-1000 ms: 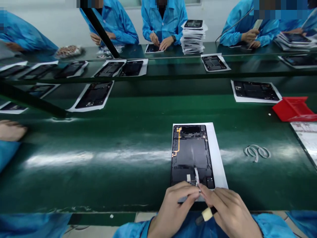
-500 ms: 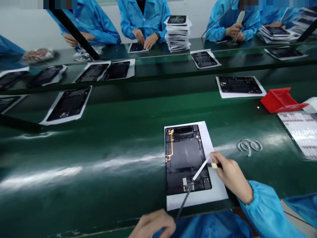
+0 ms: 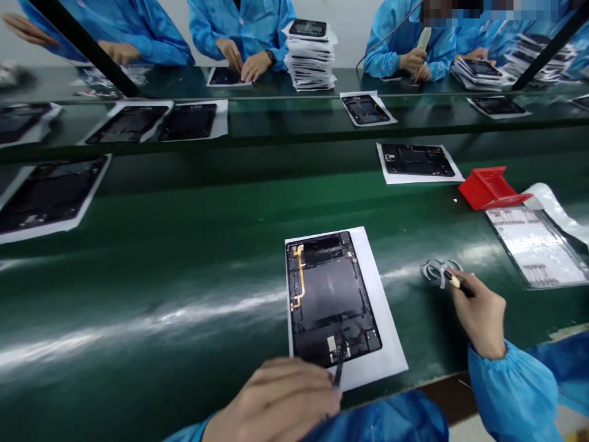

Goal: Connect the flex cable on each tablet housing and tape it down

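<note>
An opened tablet housing with an orange flex cable lies on white sheet paper before me. My left hand, at the bottom edge, is closed on dark tweezers. Their tips reach the small board near the housing's lower end. To the right, my right hand is closed around a slim black tool with a cream-coloured band. That hand is right beside curled, whitish strips on the green tabletop; whether its fingertips touch them I cannot tell.
Ahead lies another tablet housing on paper, left of a red bin. A clear plastic sleeve rests at right. Behind runs a raised shelf with several housings. Co-workers in blue sit across, beside a tall stack.
My right hand has moved right, from the tablet housing to the curled strips. The white strip it held over the housing no longer shows there. My left hand has moved up slightly. The view has shifted right.
</note>
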A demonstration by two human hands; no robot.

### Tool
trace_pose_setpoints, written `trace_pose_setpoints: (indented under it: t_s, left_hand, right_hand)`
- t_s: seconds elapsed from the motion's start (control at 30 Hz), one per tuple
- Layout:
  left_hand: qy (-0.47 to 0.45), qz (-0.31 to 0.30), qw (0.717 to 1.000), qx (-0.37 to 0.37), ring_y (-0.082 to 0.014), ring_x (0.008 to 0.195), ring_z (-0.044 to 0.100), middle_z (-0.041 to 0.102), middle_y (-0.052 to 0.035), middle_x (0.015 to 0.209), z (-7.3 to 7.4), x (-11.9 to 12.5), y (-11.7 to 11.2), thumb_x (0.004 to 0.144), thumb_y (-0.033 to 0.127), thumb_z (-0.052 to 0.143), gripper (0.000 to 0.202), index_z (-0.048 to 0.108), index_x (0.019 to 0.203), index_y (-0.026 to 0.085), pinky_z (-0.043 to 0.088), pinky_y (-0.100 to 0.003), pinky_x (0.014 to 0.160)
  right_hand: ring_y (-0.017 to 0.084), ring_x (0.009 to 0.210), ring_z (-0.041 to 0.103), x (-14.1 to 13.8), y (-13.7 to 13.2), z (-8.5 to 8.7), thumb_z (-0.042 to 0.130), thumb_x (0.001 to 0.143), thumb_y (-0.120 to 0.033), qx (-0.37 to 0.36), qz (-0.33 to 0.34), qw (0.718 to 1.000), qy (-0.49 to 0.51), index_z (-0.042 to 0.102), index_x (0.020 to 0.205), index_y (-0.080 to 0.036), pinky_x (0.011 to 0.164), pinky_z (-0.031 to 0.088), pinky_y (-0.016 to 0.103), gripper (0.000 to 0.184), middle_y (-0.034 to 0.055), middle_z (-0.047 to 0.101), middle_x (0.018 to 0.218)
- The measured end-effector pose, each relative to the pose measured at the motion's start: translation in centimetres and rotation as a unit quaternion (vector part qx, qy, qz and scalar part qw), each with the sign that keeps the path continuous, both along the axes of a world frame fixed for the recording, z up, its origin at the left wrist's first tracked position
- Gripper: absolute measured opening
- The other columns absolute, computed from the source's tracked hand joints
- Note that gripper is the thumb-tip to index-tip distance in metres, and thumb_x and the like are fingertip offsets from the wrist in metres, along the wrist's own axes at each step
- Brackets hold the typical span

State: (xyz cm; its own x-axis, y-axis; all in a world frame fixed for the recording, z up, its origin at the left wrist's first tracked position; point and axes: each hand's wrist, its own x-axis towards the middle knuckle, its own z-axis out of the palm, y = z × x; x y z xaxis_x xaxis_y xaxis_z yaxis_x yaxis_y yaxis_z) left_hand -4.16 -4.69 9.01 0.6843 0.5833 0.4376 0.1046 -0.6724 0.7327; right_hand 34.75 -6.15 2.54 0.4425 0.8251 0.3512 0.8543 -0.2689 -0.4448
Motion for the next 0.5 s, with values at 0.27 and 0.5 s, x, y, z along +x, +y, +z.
trace_pose_setpoints:
  t_s: [0.27,0.5]
  left_hand:
    - [-0.034,0.187,0.982,0.001,-0.0144,0.074,0.063,0.067,-0.0037,0.079,-3.2,2.6,9.7,0.084,0.019,0.070,0.003,0.069,0.081,0.019,0.052,-0.026,0.069]
    - [0.088,0.168,0.981,-0.052,-0.0209,0.099,0.060,0.066,-0.0045,0.100,-6.0,4.1,13.3,0.085,0.024,0.069,0.005,0.067,0.082,0.020,0.042,-0.039,0.091]
  right_hand:
    - [0.021,0.078,0.069,-5.5,-0.8,1.2,0.053,0.090,-0.033,0.031,0.110,0.993,-0.015,0.069,0.107,-0.017,0.071,0.054,0.029,0.027,0.0081,0.072,0.095]
    - [0.017,0.107,0.065,-13.1,1.8,-0.8,0.037,0.084,-0.001,-0.081,0.414,0.907,-0.008,0.052,0.133,-0.019,0.089,0.056,0.029,0.055,0.0047,0.060,0.131]
